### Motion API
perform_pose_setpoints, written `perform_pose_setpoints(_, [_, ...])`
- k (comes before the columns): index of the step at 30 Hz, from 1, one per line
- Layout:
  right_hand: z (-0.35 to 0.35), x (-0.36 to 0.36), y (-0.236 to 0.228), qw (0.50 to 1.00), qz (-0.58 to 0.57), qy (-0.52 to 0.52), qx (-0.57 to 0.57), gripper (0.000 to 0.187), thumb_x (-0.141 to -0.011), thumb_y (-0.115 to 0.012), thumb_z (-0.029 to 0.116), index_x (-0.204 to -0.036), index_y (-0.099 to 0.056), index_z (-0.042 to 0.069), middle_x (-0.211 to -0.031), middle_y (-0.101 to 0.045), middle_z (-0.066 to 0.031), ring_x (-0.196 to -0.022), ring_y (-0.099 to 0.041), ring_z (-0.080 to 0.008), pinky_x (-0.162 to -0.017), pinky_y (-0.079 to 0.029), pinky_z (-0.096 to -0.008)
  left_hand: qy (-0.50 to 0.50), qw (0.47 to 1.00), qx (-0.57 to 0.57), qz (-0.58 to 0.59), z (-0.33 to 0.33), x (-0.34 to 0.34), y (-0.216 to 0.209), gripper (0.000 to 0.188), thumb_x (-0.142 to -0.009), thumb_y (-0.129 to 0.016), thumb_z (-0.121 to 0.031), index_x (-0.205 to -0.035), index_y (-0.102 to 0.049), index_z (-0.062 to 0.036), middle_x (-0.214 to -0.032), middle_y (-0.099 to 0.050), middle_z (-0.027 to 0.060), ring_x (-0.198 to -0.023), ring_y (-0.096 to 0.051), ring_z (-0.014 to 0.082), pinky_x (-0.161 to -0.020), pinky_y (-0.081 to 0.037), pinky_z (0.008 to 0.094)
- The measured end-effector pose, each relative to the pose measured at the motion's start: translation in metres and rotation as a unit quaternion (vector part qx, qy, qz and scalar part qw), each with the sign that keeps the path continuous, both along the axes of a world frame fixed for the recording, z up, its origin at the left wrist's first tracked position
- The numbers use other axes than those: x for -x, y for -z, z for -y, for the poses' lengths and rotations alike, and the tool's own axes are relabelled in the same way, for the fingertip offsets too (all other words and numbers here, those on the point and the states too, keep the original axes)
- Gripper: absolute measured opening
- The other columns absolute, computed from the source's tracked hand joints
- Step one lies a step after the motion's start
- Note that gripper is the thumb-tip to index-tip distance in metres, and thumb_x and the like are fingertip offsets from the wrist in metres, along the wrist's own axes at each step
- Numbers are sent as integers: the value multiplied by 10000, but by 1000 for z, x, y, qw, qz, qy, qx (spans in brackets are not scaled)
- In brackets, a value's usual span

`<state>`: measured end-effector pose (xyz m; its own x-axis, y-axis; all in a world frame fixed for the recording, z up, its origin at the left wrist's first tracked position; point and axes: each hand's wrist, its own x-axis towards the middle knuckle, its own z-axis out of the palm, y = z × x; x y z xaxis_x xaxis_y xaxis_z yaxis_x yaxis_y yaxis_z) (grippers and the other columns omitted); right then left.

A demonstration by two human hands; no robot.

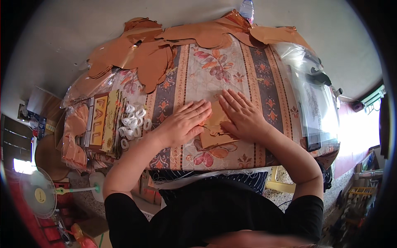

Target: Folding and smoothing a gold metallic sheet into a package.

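Observation:
A tan-orange sheet [211, 141] with dark curling marks lies near the middle of the table, its lower edge towards me. It looks folded, though my hands cover much of it. My left hand [184, 122] is flat over its left side, fingers stretched out and close together, pointing inward. On its right side rests my right hand [243, 117], palm down, with fingers spread and pointing away from me. Neither hand grips anything. A bit of orange shows by my left fingertips; its kind I cannot make out.
The patterned tablecloth [215, 78] bears large copper-coloured cut-out sheets [140, 58] along its far edge. Left are stacked printed cards [99, 122] and white ribbon rolls [133, 120]. Clear plastic bags [312, 103] lie right. A bottle [247, 9] stands far back; a fan [39, 193] is lower left.

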<state>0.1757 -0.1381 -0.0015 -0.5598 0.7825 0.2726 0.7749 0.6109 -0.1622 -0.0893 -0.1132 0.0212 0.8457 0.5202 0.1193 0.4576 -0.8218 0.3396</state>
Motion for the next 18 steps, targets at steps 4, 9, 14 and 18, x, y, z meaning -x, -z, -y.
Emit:
perform_pose_setpoints(4, [2,0,-4,1000,-6,-9,-11,732,-912,-527,416,-1471,-313,-5,-1516,-327,-204,-1441,-256,-317,-1188,-170,-435,24,994,-42,-102,2,5,-2,666,-1006,-339,-464,-1525,-223,-63,-1595,-188,116,-1482,-146,253,-1202,-111,420])
perform_pose_setpoints(9, [4,0,0,1000,6,-18,1,730,-913,-522,427,-1464,-321,-8,-1523,-313,-204,-1440,-257,-323,-1185,-173,-442,33,988,-66,-135,10,5,-3,876,-940,-314,-668,-1535,-140,-49,-1603,-133,133,-1490,-91,250,-1211,-69,408])
perform_pose_setpoints(14, [28,3,-1,998,17,-56,8,731,-927,-503,433,-1459,-310,-30,-1509,-327,-227,-1430,-276,-340,-1184,-178,-443,27,989,-69,-126,48,11,-4,1062,-828,-393,-783,-1521,-165,-11,-1589,-156,178,-1484,-111,296,-1206,-80,430])
perform_pose_setpoints(18, [60,9,-5,998,17,-64,9,728,-927,-506,429,-1445,-325,-49,-1498,-342,-231,-1426,-284,-344,-1183,-183,-448,6,991,-63,-114,87,13,-5,988,-818,-576,-633,-1511,-227,-20,-1578,-218,159,-1475,-173,282,-1197,-130,443])
